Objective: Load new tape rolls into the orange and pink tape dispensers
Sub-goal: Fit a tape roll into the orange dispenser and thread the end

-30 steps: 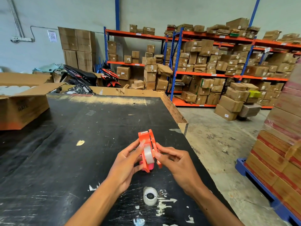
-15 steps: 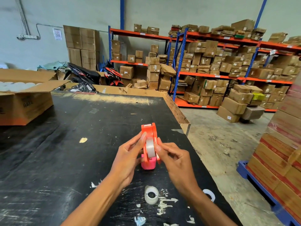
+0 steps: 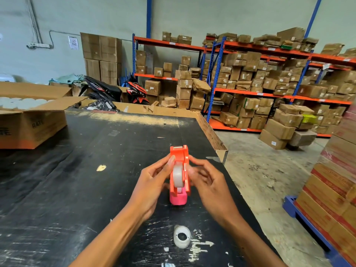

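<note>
Both hands pinch one orange dispenser (image 3: 180, 166) upright at the centre of the black tabletop (image 3: 77, 189): the left hand (image 3: 154, 184) curls half closed on its nine o'clock side, thumb pressed to the edge, and the right hand (image 3: 209, 182) grips its three o'clock side with bent fingers. One clear tape roll (image 3: 177, 176) sits inside. One pink dispenser (image 3: 178, 199) shows below, mostly hidden. One spare tape roll (image 3: 182, 236) lies at six o'clock.
</note>
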The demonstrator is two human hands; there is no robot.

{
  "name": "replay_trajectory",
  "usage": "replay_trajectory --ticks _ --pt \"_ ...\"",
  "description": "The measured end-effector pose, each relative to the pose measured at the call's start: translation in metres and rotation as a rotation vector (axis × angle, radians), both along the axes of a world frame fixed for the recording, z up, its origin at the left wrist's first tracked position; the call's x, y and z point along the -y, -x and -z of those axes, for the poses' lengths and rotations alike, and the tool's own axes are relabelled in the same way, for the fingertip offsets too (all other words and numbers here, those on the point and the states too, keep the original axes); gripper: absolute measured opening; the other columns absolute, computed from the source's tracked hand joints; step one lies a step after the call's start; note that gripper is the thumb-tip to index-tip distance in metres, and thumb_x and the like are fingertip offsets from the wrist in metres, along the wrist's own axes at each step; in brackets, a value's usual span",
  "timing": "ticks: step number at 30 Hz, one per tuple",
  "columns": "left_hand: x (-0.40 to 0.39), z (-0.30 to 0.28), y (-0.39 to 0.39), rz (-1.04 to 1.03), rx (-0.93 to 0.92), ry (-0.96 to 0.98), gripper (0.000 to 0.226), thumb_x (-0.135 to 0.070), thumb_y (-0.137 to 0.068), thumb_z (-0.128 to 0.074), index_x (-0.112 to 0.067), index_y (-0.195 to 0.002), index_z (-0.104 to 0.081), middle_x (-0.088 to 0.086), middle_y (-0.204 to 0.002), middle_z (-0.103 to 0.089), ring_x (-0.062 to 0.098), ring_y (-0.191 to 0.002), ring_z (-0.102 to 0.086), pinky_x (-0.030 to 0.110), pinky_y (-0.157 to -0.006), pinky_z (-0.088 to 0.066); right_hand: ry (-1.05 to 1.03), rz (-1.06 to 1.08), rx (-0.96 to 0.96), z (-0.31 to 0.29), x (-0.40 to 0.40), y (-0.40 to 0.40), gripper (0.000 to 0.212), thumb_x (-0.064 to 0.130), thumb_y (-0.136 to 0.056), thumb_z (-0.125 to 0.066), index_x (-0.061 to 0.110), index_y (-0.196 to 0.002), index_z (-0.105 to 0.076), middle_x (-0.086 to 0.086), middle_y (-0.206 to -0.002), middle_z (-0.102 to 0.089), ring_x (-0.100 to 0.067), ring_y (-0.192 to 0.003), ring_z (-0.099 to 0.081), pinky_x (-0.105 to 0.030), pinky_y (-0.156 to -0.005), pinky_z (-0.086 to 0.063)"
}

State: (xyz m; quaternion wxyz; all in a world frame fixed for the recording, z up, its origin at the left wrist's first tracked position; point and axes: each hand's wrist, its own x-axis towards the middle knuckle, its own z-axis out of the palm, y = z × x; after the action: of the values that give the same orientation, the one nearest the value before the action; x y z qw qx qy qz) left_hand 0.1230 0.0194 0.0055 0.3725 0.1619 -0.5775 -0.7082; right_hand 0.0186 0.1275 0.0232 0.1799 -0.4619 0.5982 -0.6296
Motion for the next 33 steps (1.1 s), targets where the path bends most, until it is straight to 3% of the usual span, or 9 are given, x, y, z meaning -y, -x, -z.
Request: replay_trajectory --ticks 2,5,7,14,17,20,25,29,33 --pt "0.001 -0.001 -0.001 -0.012 0.014 0.015 0.053 -0.043 -0.074 -0.064 -0.019 -0.122 -0.067 0.004 -0.113 -0.075 0.024 -0.106 -0.066 0.039 -0.08 -0.051 0.019 0.046 0.0 -0.012 0.004 0.005 0.028 0.031 -0.091 -0.055 0.021 -0.114 -0.066 0.002 -0.099 -0.074 -0.001 -0.087 -0.069 -0.014 -0.072 -0.054" --pt "0.001 -0.001 -0.002 -0.017 0.038 0.064 0.053 -0.044 -0.075 -0.065 -0.023 -0.124 -0.066 0.005 -0.111 -0.075 0.023 -0.105 -0.066 0.04 -0.085 -0.052 0.03 0.093 0.002 -0.026 0.01 0.009 0.021 0.035 -0.092 -0.053 0.029 -0.098 -0.072 0.0 -0.089 -0.077 -0.008 -0.081 -0.072 -0.018 -0.065 -0.057" --pt "0.0 -0.001 -0.003 -0.02 0.038 0.113 0.047 -0.043 -0.074 -0.066 -0.03 -0.12 -0.068 0.013 -0.108 -0.074 0.019 -0.1 -0.067 0.04 -0.09 -0.054 0.028 0.099 0.003 -0.029 0.014 0.007 0.023 0.035 -0.09 -0.057 0.022 -0.087 -0.076 -0.003 -0.082 -0.077 -0.01 -0.078 -0.073 -0.021 -0.064 -0.059" --pt "-0.004 -0.001 -0.005 -0.071 -0.015 0.177 0.051 -0.033 -0.077 -0.065 -0.021 -0.127 -0.063 0.014 -0.089 -0.065 0.005 -0.083 -0.067 0.018 -0.073 -0.054 0.016 0.094 0.044 -0.023 0.02 0.005 0.028 0.039 -0.088 -0.061 0.017 -0.088 -0.079 -0.003 -0.083 -0.079 -0.016 -0.086 -0.074 -0.042 -0.084 -0.059" --pt "-0.004 -0.001 -0.005 -0.076 -0.023 0.148 0.051 -0.032 -0.076 -0.066 -0.021 -0.126 -0.063 0.023 -0.095 -0.068 0.013 -0.092 -0.07 0.026 -0.085 -0.057 0.024 0.091 0.056 -0.021 0.019 0.001 0.026 0.04 -0.089 -0.057 0.025 -0.084 -0.079 0.0 -0.084 -0.079 -0.011 -0.085 -0.074 -0.034 -0.085 -0.058" --pt "-0.001 -0.001 -0.005 -0.054 -0.023 0.127 0.051 -0.035 -0.077 -0.068 -0.022 -0.126 -0.064 0.026 -0.113 -0.068 0.031 -0.109 -0.067 0.048 -0.098 -0.052 0.063 0.1 0.036 -0.018 0.019 -0.001 0.024 0.037 -0.093 -0.053 0.03 -0.089 -0.076 0.001 -0.09 -0.079 -0.008 -0.089 -0.073 -0.027 -0.084 -0.056" --pt "-0.002 -0.004 -0.003 -0.036 0.001 0.133 0.053 -0.038 -0.078 -0.065 -0.016 -0.127 -0.063 0.006 -0.112 -0.075 0.024 -0.109 -0.068 0.044 -0.094 -0.054 0.158 0.142 0.028 -0.016 0.022 -0.008 0.022 0.028 -0.094 -0.055 0.024 -0.11 -0.069 0.012 -0.096 -0.071 0.012 -0.09 -0.065 -0.004 -0.072 -0.047" --pt "-0.005 -0.008 -0.003 -0.047 -0.014 0.088 0.055 -0.044 -0.076 -0.065 -0.019 -0.124 -0.065 0.004 -0.112 -0.075 0.026 -0.11 -0.067 0.047 -0.092 -0.052 0.195 0.156 0.03 -0.017 0.025 -0.01 0.022 0.032 -0.096 -0.049 0.034 -0.098 -0.071 -0.003 -0.09 -0.075 -0.006 -0.083 -0.071 -0.009 -0.067 -0.051" --pt "-0.01 -0.009 -0.001 -0.041 -0.032 0.055 0.052 -0.039 -0.078 -0.062 -0.016 -0.124 -0.065 0.005 -0.112 -0.075 0.028 -0.11 -0.067 0.046 -0.089 -0.052 0.262 0.205 0.08 -0.011 0.03 -0.017 0.021 0.031 -0.095 -0.05 0.039 -0.098 -0.069 -0.004 -0.099 -0.074 -0.013 -0.09 -0.071 -0.024 -0.077 -0.057"
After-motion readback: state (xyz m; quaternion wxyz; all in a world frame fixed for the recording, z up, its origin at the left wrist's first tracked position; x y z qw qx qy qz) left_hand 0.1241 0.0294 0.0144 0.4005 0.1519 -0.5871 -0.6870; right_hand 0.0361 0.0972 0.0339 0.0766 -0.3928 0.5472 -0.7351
